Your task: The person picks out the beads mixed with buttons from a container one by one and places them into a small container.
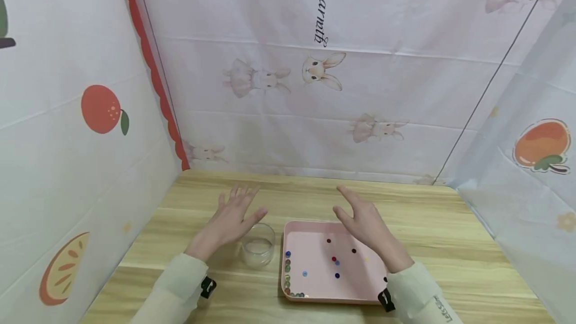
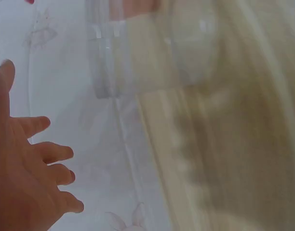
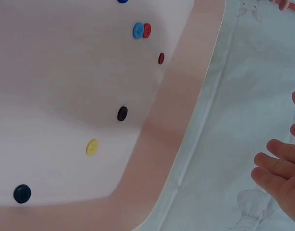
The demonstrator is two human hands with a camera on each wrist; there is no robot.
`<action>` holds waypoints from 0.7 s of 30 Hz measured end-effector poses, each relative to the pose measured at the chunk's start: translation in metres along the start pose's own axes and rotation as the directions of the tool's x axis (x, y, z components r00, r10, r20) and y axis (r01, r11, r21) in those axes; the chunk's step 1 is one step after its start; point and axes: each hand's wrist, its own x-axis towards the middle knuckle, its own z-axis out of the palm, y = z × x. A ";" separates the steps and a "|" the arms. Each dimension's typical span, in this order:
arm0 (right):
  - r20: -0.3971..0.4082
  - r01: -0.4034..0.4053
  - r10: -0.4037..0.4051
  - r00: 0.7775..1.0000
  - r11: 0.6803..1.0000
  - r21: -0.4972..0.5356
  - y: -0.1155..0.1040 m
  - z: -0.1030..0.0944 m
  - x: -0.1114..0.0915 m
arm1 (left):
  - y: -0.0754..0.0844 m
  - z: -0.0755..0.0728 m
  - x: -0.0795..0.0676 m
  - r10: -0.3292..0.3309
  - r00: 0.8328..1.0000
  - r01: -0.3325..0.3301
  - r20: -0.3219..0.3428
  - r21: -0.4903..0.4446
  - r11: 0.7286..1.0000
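My left hand (image 1: 231, 218) hovers with fingers spread and holds nothing, just behind and left of a clear glass cup (image 1: 258, 249). In the left wrist view the cup (image 2: 152, 53) looks blurred beside the fingers. My right hand (image 1: 365, 221), also free of any object, is held over the back right part of a pink tray (image 1: 315, 291). In the tray lie several loose buttons, among them a yellow button (image 3: 92, 147), a black button (image 3: 122, 113), and a blue button (image 3: 138, 31) touching a red button (image 3: 147, 31). Several glass marbles (image 1: 287, 268) line the tray's left wall.
The wooden table (image 1: 243, 299) meets a printed cloth wall (image 1: 279, 139) at the back. More cloth walls stand at the left (image 1: 90, 179) and right (image 1: 517, 204). The cup stands close to the tray's left side.
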 end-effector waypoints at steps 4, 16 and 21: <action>-0.012 0.026 -0.026 1.000 1.000 0.006 0.000 0.005 -0.001 | -0.005 0.004 -0.013 0.013 1.000 -0.013 0.016 -0.027 1.000; 0.082 0.003 -0.009 0.997 0.997 0.074 -0.012 0.033 -0.007 | -0.015 0.023 -0.045 0.033 0.999 -0.033 0.021 -0.015 0.999; 0.123 0.011 -0.022 0.992 0.996 0.092 -0.017 0.046 -0.009 | -0.017 0.033 -0.050 0.010 1.000 -0.009 0.029 -0.014 1.000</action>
